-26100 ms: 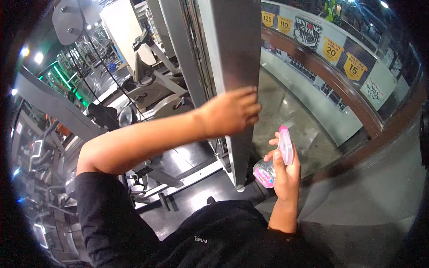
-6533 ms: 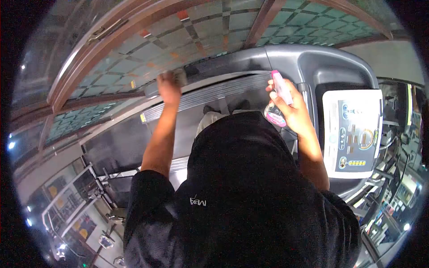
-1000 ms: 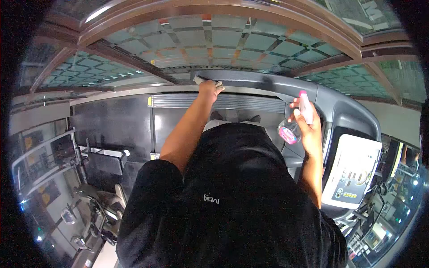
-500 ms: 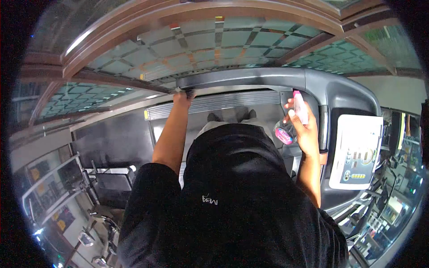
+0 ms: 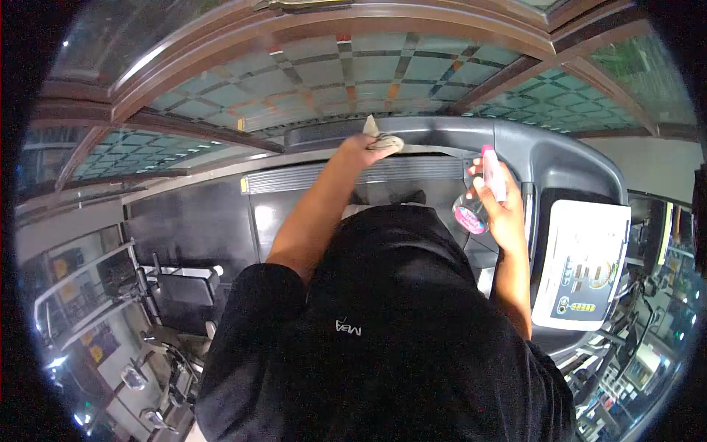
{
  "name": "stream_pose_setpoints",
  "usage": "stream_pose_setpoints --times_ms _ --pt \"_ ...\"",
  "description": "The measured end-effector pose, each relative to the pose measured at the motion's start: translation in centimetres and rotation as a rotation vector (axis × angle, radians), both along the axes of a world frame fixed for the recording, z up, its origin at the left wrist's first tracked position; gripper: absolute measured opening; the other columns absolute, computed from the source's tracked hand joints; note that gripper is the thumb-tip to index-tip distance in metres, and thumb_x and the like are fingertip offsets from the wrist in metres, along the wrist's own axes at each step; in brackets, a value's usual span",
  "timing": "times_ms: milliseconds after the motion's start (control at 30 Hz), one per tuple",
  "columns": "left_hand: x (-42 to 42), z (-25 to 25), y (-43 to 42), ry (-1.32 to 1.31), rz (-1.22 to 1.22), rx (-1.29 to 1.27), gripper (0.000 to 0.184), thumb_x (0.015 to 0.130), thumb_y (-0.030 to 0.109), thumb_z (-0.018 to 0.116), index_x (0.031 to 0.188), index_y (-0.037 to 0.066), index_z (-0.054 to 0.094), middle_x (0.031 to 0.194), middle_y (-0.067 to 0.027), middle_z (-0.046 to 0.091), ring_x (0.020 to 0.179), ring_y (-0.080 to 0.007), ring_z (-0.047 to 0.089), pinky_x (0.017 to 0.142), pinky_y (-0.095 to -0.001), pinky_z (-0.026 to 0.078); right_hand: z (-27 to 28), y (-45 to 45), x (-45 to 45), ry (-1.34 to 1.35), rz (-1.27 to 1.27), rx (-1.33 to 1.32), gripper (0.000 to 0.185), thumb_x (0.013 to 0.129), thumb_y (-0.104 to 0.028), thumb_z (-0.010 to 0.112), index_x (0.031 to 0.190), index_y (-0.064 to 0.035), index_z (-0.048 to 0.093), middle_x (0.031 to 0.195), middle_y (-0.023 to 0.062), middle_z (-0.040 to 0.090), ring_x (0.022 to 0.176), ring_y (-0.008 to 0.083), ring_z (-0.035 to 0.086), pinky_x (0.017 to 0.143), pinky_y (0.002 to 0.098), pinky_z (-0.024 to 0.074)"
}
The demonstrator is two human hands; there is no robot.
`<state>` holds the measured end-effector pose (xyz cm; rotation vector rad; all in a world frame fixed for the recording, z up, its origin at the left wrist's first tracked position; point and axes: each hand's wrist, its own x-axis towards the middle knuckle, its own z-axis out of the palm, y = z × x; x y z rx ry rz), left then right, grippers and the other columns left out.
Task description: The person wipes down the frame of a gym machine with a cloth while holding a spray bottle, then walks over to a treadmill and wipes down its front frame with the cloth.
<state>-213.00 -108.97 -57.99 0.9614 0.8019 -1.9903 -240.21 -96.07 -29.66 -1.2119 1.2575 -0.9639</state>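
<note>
My left hand is closed on a pale cloth and presses it against the dark side handrail of a treadmill. One corner of the cloth sticks up above the rail. In my right hand is a clear spray bottle with a pink label and a pink-and-white spray head. The fingers wrap round its neck just below the trigger. This bottle is held beside the front end of the rail, left of the treadmill's console.
Brown-framed frosted glass panels run along the far side of the treadmill. Under me lies the treadmill deck with its ribbed side strip. Gym equipment stands at lower left, with more machines at lower right.
My left hand has slid along the handrail to the right with the cloth, from the rail's left end towards its middle. My right hand with the spray bottle stays nearly in place.
</note>
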Motion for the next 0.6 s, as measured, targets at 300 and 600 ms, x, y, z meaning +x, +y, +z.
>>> stream_pose_setpoints --times_ms 300,600 --pt "22.5 -10.9 3.2 -0.667 0.104 -0.183 0.038 0.11 0.032 0.042 0.134 0.006 0.056 0.131 -0.0162 0.064 0.119 -0.0372 0.062 0.1 -0.0645 0.053 -0.6 -0.5 -5.1 0.005 -0.016 -0.004 0.034 0.102 -0.016 0.066 0.131 -0.0018 0.057 0.114 0.0053 0.065 0.092 0.0105 0.063 0.08 0.028 0.0553" --pt "6.6 -11.5 2.8 -1.746 -1.404 -0.972 0.048 0.101 0.048 0.049 0.121 0.009 0.067 0.114 -0.0143 0.072 0.104 -0.0375 0.068 0.092 -0.0541 0.052 0.1 0.4 -9.5 0.02 -0.086 -0.03 0.033 0.101 -0.015 0.067 0.131 -0.0028 0.058 0.112 0.0049 0.067 0.087 0.0104 0.064 0.079 0.0277 0.0541"
